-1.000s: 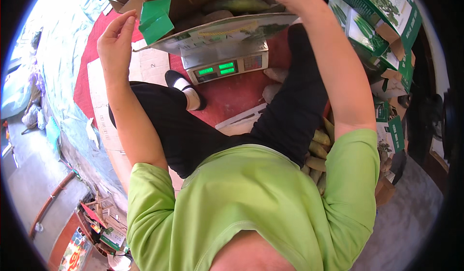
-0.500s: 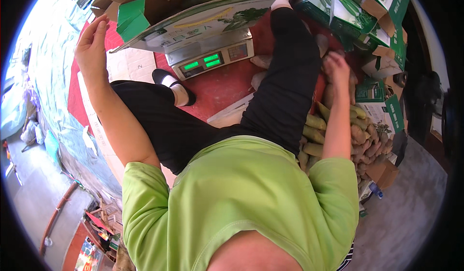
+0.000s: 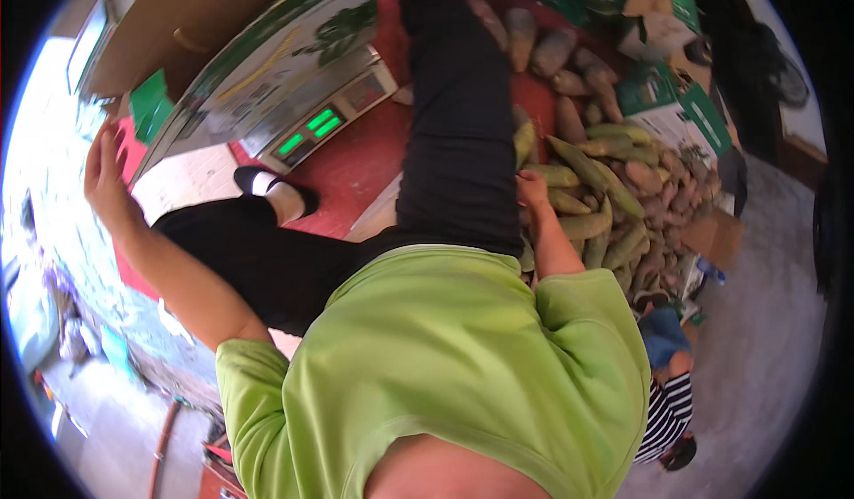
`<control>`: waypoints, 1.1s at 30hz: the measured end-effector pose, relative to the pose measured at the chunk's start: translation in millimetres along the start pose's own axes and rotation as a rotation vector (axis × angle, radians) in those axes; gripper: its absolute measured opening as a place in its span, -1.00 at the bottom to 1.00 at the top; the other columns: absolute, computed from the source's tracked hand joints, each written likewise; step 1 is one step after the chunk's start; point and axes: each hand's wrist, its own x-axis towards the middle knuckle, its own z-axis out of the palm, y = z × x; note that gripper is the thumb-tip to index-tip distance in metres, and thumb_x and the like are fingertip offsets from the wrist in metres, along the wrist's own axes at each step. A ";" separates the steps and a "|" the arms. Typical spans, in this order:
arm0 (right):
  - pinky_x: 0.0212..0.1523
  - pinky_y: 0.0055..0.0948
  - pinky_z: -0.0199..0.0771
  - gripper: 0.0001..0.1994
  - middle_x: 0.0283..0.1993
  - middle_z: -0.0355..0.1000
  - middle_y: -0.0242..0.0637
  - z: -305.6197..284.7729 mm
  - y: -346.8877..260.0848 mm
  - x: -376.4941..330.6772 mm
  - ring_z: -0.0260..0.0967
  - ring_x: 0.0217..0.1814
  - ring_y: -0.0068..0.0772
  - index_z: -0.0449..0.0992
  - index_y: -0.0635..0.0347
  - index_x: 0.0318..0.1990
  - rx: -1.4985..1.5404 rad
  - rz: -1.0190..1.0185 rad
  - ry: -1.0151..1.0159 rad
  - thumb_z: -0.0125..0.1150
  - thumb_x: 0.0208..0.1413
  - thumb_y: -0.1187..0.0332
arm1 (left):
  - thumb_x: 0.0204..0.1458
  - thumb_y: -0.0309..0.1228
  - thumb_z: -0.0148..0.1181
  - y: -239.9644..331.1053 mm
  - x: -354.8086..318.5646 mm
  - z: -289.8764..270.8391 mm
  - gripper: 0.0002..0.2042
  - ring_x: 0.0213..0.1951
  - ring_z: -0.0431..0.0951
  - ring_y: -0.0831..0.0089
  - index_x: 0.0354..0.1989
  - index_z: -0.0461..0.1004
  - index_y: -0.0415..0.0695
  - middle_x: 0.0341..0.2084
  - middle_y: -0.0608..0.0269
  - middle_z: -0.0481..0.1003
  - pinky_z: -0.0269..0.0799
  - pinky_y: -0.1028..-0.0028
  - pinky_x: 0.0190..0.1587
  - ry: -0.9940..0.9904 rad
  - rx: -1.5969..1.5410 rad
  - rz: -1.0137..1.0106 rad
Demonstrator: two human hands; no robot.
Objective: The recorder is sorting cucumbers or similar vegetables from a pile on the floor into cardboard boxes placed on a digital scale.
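Note:
My left hand (image 3: pixel 105 174) is raised beside the left corner of a printed cardboard carton (image 3: pixel 294 50), its fingers stretched out and holding nothing. The carton is white and green outside and brown inside, with a green flap (image 3: pixel 151 108) standing up. It rests on a digital scale (image 3: pixel 311 130) with a lit green display. My right hand (image 3: pixel 534 189) is low beside my right thigh, at the edge of a heap of yellow-green corn ears (image 3: pixel 583 223) in husks. Its fingers are bent and blurred, and whether they grip an ear is hidden.
Reddish-brown sweet potatoes (image 3: pixel 667 197) are heaped beyond the corn, and larger roots (image 3: pixel 556 50) lie on the red floor covering. Green-and-white cartons (image 3: pixel 663 99) stand at the far right. Another person in a striped top (image 3: pixel 667 410) is low at the right.
My right hand has come down and back to the corn heap. The view has swung right, so the carton, scale and left hand appear further left. My left hand stays by the carton's corner.

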 end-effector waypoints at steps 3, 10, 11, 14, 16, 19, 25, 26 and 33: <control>-0.58 -0.39 0.42 -0.53 -0.33 0.48 -0.22 8.3 -5.1 -15.8 0.41 -0.47 -0.37 0.47 0.26 -0.04 -0.038 0.058 0.060 0.35 -0.11 0.21 | 0.18 -0.36 0.09 -3.2 2.2 -5.5 -0.69 -0.04 0.52 0.33 0.00 0.47 -0.32 -0.09 0.05 0.52 0.41 0.39 0.04 -0.012 -0.025 -0.030; -0.21 -0.27 0.45 -0.59 -0.21 0.50 -0.21 3.7 -14.0 -14.2 0.46 -0.19 -0.25 0.48 0.19 -0.04 -0.135 -0.122 0.295 0.34 -0.07 0.26 | 0.21 -0.36 0.04 5.8 -0.2 11.1 -0.66 0.06 0.47 0.22 0.05 0.40 -0.37 -0.02 -0.03 0.46 0.39 0.32 0.10 -0.028 -0.110 -0.105; -0.15 -0.28 0.44 -0.57 -0.21 0.50 -0.14 4.5 -31.5 -17.9 0.47 -0.16 -0.16 0.47 0.22 -0.04 -0.203 -0.151 0.303 0.34 -0.10 0.27 | 0.22 -0.35 0.03 8.3 -2.5 4.8 -0.65 0.07 0.45 0.21 0.06 0.39 -0.38 0.00 -0.05 0.45 0.38 0.31 0.11 0.003 -0.105 -0.117; 0.00 -0.25 0.39 -0.51 -0.10 0.46 -0.01 -8.4 -59.4 -11.3 0.41 -0.02 -0.02 0.45 0.22 0.00 -0.282 -0.212 0.324 0.33 -0.14 0.26 | 0.22 -0.35 0.02 10.6 -3.0 7.2 -0.64 0.08 0.45 0.19 0.06 0.38 -0.38 0.02 -0.07 0.43 0.38 0.30 0.12 0.007 -0.103 -0.135; 0.08 -0.22 0.35 -0.48 0.00 0.43 0.03 -15.8 -72.8 0.7 0.35 0.09 0.04 0.43 0.19 0.04 -0.295 -0.254 0.323 0.32 -0.15 0.23 | 0.22 -0.35 0.02 10.5 -2.4 9.9 -0.64 0.09 0.44 0.19 0.06 0.38 -0.38 0.02 -0.07 0.43 0.38 0.30 0.12 0.008 -0.109 -0.134; 0.08 -0.19 0.36 -0.39 0.02 0.41 0.02 -19.3 -94.5 13.3 0.36 0.07 0.06 0.39 0.18 0.08 -0.462 -0.294 0.460 0.36 -0.20 0.20 | 0.22 -0.35 0.02 8.6 -2.3 10.5 -0.64 0.09 0.44 0.19 0.07 0.38 -0.37 0.01 -0.07 0.44 0.37 0.30 0.12 0.003 -0.126 -0.155; 0.33 -0.16 0.08 -0.14 0.39 0.00 -0.10 -3.5 -124.5 23.5 0.01 0.39 -0.03 0.12 0.01 0.32 -0.586 -0.192 0.274 0.38 -0.19 0.10 | 0.21 -0.28 0.05 -4.1 3.4 -2.6 -0.61 0.09 0.45 0.20 0.10 0.36 -0.31 0.02 -0.01 0.44 0.39 0.27 0.10 0.001 -0.137 -0.180; 0.34 -0.16 0.04 -0.14 0.38 0.06 -0.12 -2.0 -117.1 30.2 0.01 0.40 -0.07 0.14 0.01 0.31 -0.628 -0.243 0.255 0.40 -0.21 0.10 | 0.21 -0.34 0.05 -0.6 1.8 5.1 -0.68 0.00 0.50 0.23 0.04 0.42 -0.31 -0.07 0.01 0.50 0.43 0.32 0.05 0.023 -0.163 -0.174; 0.08 -0.24 0.34 -0.33 0.01 0.44 -0.07 9.6 -93.8 31.0 0.38 0.09 -0.01 0.27 0.09 0.13 -0.341 -0.312 0.315 0.40 -0.23 0.31 | 0.18 -0.41 0.08 2.0 1.5 6.9 -0.75 -0.05 0.53 0.25 -0.03 0.48 -0.29 -0.12 0.05 0.53 0.45 0.35 0.01 0.036 -0.221 -0.184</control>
